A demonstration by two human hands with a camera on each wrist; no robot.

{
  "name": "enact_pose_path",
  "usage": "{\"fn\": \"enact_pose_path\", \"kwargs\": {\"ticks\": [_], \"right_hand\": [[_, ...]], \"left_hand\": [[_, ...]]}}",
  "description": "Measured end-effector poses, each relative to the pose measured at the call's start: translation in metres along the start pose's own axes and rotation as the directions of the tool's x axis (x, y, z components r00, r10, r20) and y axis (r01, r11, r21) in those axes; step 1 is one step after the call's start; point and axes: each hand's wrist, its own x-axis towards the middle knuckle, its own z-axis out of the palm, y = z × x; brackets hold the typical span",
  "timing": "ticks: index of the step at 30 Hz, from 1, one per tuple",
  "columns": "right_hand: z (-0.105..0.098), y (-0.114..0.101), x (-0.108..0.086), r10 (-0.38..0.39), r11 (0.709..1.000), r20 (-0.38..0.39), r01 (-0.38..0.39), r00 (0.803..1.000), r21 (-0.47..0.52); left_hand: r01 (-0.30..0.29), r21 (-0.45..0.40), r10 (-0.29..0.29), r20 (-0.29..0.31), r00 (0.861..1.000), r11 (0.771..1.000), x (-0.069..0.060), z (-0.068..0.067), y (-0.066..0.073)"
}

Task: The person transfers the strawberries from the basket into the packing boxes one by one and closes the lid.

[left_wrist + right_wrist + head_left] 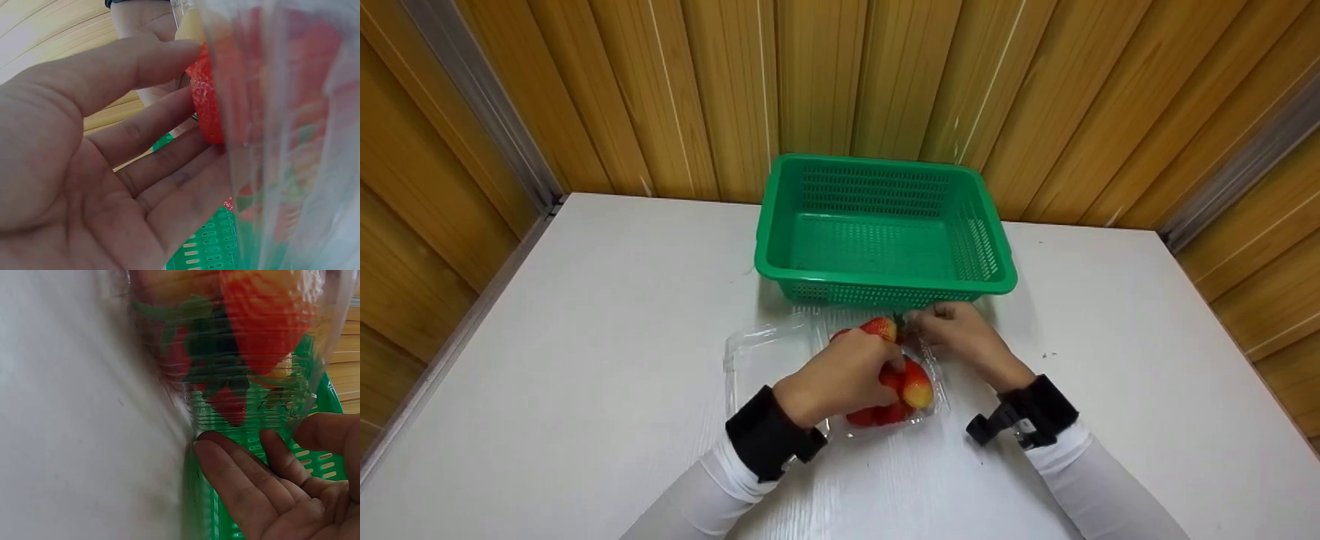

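Several red strawberries [917, 384] lie in a clear plastic box [943, 405] whose lid [769, 352] is folded open to the left. My left hand [847, 375] reaches over the box from the left. In the left wrist view, its thumb and fingers pinch a strawberry [205, 104], partly seen through the box's clear wall. My right hand [956, 334] is at the box's far right corner. The right wrist view shows its thumb and forefinger around that corner [295, 419], the other fingers against the outside. Green leaves [211, 343] show through the plastic.
A green plastic basket [885, 289] with slotted sides stands just behind the box. Behind it rises a wood-patterned panel wall [825, 82], with further panels at both sides. White table surface [607, 337] extends to the left and right.
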Motion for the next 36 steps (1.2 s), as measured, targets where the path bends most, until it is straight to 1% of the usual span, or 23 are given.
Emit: {"fn": "enact_pose_path", "kwargs": {"ticks": [8, 12, 15, 17, 22, 25, 32, 36], "right_hand": [[-0.001, 0.001, 0.000, -0.015, 0.999, 0.016, 0.014, 1.000, 0.029], [-0.001, -0.001, 0.000, -0.001, 0.999, 0.019, 0.000, 1.000, 0.046], [0.000, -0.003, 0.000, 0.018, 0.999, 0.012, -0.019, 1.000, 0.041], [0.000, -0.003, -0.001, 0.024, 0.999, 0.010, -0.024, 1.000, 0.031], [-0.001, -0.002, 0.000, -0.005, 1.000, 0.024, 0.005, 1.000, 0.028], [-0.001, -0.002, 0.000, -0.017, 0.999, 0.028, 0.016, 0.999, 0.036], [-0.001, 0.003, 0.000, -0.021, 0.999, 0.025, 0.020, 0.999, 0.033], [-0.001, 0.004, 0.001, -0.025, 0.999, 0.022, 0.024, 0.999, 0.032]], "left_hand": [[0.023, -0.014, -0.023, -0.003, 1.000, 1.000, 0.001, 0.000, 0.000], [0.002, -0.007, -0.002, -0.015, 1.000, 1.000, 0.001, -0.001, 0.000], [-0.017, 0.000, 0.017, -0.024, 1.000, 1.000, 0.001, -0.001, -0.001], [-0.016, -0.003, 0.016, -0.024, 1.000, 1.000, 0.001, -0.001, -0.001], [-0.004, -0.043, 0.003, -0.016, 1.000, 0.999, 0.003, -0.006, 0.000], [0.006, -0.068, -0.008, -0.023, 1.000, 0.998, 0.003, -0.010, 0.001], [0.010, -0.087, -0.013, -0.029, 1.000, 0.996, 0.005, -0.015, 0.000], [0.008, -0.090, -0.012, -0.048, 0.999, 0.996, 0.007, -0.020, 0.001]]}}
